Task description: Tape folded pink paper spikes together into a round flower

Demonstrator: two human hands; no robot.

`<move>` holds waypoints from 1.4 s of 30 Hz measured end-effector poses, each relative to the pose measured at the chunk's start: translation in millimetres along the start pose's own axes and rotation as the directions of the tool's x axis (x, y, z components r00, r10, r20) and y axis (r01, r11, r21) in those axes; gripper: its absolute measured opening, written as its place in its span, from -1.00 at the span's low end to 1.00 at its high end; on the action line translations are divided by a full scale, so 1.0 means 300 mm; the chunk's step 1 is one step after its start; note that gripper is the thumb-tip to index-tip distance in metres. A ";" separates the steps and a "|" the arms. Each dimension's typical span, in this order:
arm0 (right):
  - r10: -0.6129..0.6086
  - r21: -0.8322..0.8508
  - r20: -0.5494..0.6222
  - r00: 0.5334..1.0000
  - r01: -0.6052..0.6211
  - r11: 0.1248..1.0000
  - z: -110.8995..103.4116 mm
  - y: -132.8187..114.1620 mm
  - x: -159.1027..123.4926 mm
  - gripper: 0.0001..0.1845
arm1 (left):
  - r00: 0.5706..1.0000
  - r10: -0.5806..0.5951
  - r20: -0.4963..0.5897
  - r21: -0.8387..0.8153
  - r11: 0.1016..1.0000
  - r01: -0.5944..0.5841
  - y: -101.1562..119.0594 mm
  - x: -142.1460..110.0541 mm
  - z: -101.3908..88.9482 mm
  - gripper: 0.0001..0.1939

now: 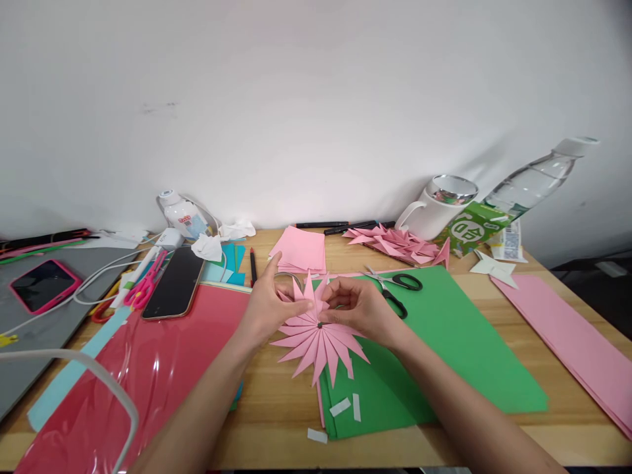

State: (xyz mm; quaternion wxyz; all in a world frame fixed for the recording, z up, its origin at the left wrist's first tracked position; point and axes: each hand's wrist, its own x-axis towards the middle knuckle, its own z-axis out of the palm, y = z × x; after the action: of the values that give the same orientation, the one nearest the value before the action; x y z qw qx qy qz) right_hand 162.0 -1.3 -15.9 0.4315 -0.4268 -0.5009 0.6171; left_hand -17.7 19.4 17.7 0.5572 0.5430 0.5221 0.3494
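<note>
Far left, a pink-cased phone (47, 286) on a grey slab (54, 331), then pink scissors (152, 275) and a dark-screened phone (172, 284) beyond red sheets (187, 349) under shiny film. Nearer the middle, left hand (264, 303) half open — thumb laid over upper points of a pink paper star (316, 347), index finger raised clear, other fingers hidden; cannot tell how firmly gripping from behind. Between both hands, that star, many-pointed around a small central hole (320, 324), over the left edge of green sheets (464, 349); cannot tell whether resting or lifted. At its upper right, right hand (361, 306) nearly closed, thumb and fingertips pinching paper close to the hole. Below, loose white slips (340, 407). Farther right, black-handled scissors (407, 282), folded pink pieces (399, 242), a white mug (429, 209), a tilted clear bottle (533, 178), long pink sheets (567, 339). Step in hand, judging by the pinch: adjusting one point near the centre. Called for next, probably — steady support at left, light fingertip pressure at right, no skewing of neighbouring points.
</note>
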 end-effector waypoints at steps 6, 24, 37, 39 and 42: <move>-0.008 -0.009 0.007 1.000 0.008 1.000 0.005 -0.003 -0.002 -0.57 | 1.000 0.009 -0.002 0.026 1.000 -0.008 -0.010 0.004 -0.003 0.20; -0.138 -0.176 -0.081 0.987 0.122 0.977 0.015 -0.022 -0.017 -0.67 | 0.983 0.185 0.008 0.150 0.971 -0.184 -0.016 -0.013 0.009 0.03; -0.906 -0.618 0.262 0.333 0.779 0.107 0.004 -0.043 -0.046 -0.78 | 0.172 0.938 0.303 0.492 0.001 -0.871 0.001 -0.086 -0.019 -0.23; -0.902 -0.617 0.288 0.321 0.783 0.082 -0.001 -0.041 -0.049 -0.77 | 0.176 0.932 0.318 0.500 -0.007 -0.866 -0.003 -0.090 -0.018 -0.24; -0.896 -0.648 0.297 0.330 0.759 0.065 -0.005 -0.038 -0.053 -0.76 | 0.193 0.934 0.301 0.482 0.026 -0.876 -0.025 -0.089 -0.017 -0.18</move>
State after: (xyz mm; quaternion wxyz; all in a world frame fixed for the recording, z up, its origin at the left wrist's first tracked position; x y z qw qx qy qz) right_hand 168.7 -14.7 -3.3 0.5506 -0.2413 -0.7987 -0.0269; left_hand -29.6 -6.2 16.7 -0.0083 0.8647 0.1593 0.4763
